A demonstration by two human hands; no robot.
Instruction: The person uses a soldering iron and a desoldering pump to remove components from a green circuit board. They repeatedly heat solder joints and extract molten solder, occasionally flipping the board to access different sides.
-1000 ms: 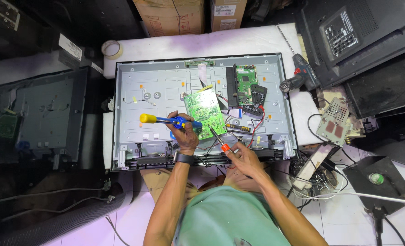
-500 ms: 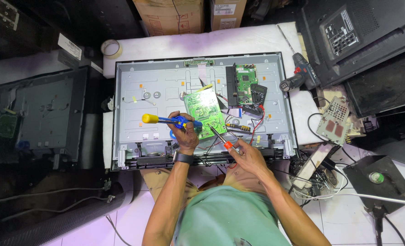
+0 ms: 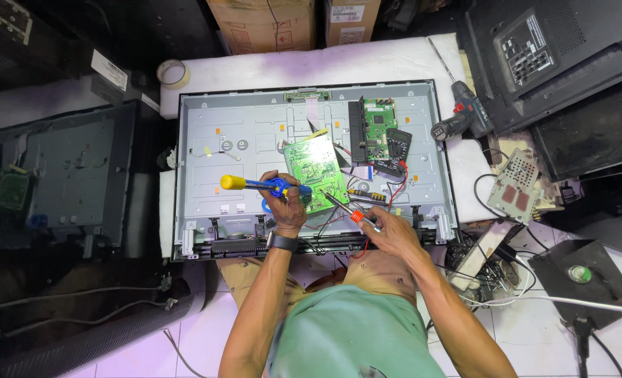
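Green and tilted, a circuit board (image 3: 316, 172) lies at the centre of the frame on the grey metal back of an opened flat screen (image 3: 255, 140). The left hand (image 3: 287, 203) is closed around a blue tool with a yellow end (image 3: 255, 185), which lies level and points at the board's left edge. The right hand (image 3: 388, 231), lower right of centre, grips a soldering iron with an orange collar (image 3: 346, 210); its tip touches the board's lower edge. A black watch (image 3: 281, 242) sits on the left wrist.

A smaller green board (image 3: 377, 122) is fixed right of centre on the panel, with a black multimeter (image 3: 395, 147) just beside it, red leads trailing down. Along the top edge of the frame stand two brown cardboard boxes (image 3: 262, 24), the right one bearing a white rectangular label (image 3: 346, 12). A roll of tape (image 3: 172, 71) rests at the upper left on the white padding (image 3: 290, 66). A cordless drill (image 3: 461, 119) lies right of the panel. Dark television backs fill the upper right (image 3: 556, 49) and the left (image 3: 59, 168); a white label (image 3: 109, 70) shows at the upper left.
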